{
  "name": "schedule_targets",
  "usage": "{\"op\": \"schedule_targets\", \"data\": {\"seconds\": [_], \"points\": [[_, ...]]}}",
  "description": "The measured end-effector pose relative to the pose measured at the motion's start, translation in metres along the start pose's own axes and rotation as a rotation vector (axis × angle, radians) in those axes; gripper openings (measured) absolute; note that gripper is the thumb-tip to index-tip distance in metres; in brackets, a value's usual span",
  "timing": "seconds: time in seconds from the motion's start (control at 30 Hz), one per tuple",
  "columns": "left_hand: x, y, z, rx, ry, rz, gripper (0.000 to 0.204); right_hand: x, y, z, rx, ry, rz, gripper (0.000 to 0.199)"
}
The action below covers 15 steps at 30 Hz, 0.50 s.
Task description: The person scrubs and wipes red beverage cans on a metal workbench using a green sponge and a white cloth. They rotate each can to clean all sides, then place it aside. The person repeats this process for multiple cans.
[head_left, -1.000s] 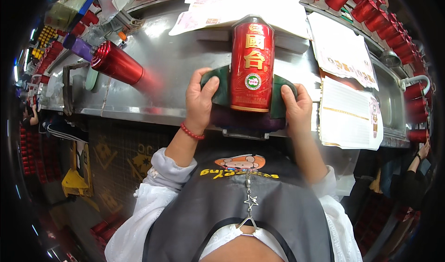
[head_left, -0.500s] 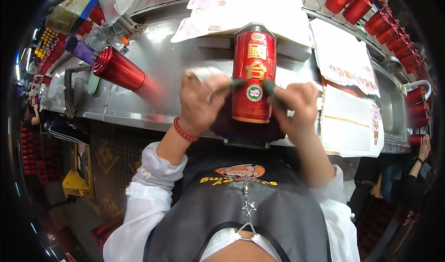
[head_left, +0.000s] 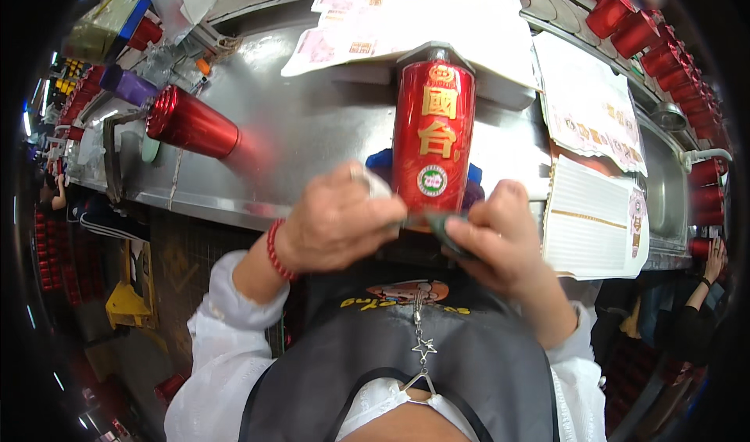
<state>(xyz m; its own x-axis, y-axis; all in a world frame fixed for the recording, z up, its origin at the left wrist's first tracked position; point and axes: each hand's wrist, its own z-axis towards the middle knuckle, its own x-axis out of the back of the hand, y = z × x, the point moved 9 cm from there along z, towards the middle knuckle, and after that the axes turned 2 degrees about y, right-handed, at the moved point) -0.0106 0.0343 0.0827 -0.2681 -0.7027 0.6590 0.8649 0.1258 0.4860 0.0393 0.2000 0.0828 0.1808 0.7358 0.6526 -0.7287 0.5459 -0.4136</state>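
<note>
Since the earlier frame my hands have dropped from the red bottle's middle to its base. The red bottle (head_left: 434,141) stands upright on the steel bench (head_left: 312,121), near its front edge. My left hand (head_left: 336,223) and right hand (head_left: 496,235) are closed on a dark green cloth (head_left: 441,227), apparently pinching it against the base from both sides. A second red bottle (head_left: 195,125) lies tipped, well apart to the left; paper sheets (head_left: 594,106) lie behind.
</note>
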Motion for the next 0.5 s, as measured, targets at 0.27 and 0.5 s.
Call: {"op": "schedule_targets", "data": {"seconds": [0.27,0.5], "points": [[-0.036,-0.100,0.008,0.677,0.466,-0.944,0.023,-0.039,0.110,-0.024,-0.895,0.502,0.801,0.022],[-0.051,-0.109,-0.033,0.723,0.663,-1.047,0.026,-0.053,0.117,-0.048,-0.969,0.582,0.972,0.022]]}}
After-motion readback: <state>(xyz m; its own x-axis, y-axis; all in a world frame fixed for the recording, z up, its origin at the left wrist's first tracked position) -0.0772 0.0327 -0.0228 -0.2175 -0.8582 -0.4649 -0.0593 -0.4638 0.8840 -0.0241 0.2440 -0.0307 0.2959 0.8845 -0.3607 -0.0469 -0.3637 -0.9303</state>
